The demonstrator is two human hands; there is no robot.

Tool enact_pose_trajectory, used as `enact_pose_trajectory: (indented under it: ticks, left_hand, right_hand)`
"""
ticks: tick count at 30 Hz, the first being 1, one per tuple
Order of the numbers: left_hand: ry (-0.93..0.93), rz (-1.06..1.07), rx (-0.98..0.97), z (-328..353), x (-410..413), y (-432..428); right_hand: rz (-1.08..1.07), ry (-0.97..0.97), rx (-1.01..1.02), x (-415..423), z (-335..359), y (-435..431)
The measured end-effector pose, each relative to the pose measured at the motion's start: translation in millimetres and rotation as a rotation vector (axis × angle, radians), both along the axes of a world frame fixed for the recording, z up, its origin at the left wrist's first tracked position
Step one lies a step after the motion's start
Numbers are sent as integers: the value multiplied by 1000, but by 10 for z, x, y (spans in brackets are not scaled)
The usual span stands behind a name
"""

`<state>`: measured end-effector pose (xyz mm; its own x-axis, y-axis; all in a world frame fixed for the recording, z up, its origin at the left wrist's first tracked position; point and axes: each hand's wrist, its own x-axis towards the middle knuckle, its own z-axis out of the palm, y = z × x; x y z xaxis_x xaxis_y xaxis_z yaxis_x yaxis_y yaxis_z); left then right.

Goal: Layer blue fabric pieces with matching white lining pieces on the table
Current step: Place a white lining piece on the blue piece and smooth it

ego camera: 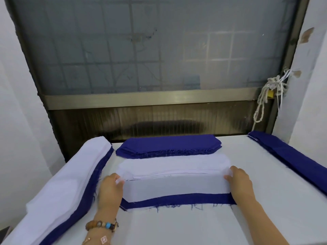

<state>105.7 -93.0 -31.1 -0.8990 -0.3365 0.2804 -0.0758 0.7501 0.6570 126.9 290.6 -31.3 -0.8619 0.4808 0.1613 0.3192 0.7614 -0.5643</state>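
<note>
A thin white lining piece is stretched between my two hands over a blue fabric piece, whose near edge shows as a dark frayed strip. My left hand pinches the lining's left end. At the right end, my right hand pinches the other corner. Just behind lies a stack of white lining pieces. Farther back sits a stack of blue fabric pieces.
The white table runs toward me. A long pile of white and blue layered pieces lies along its left edge. Folded blue fabric lies along the right edge. A frosted window and a knotted cord stand behind.
</note>
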Motion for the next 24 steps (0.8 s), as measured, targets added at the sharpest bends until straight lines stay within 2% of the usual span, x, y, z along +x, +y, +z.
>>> enact_pose_trajectory:
  ticks: [6, 10, 16, 24]
  left_hand:
    - [64, -2, 48, -17, 33, 12]
    - [74, 19, 55, -33, 54, -15]
    - [96, 18, 79, -61, 65, -32]
    - [64, 8, 88, -78, 81, -43]
  right_hand:
    - [12, 139, -42, 76, -63, 32]
    - [-30, 200, -176, 103, -55, 45]
    - [-77, 206, -213, 140, -60, 70]
    - [-76, 130, -129, 177, -30, 32]
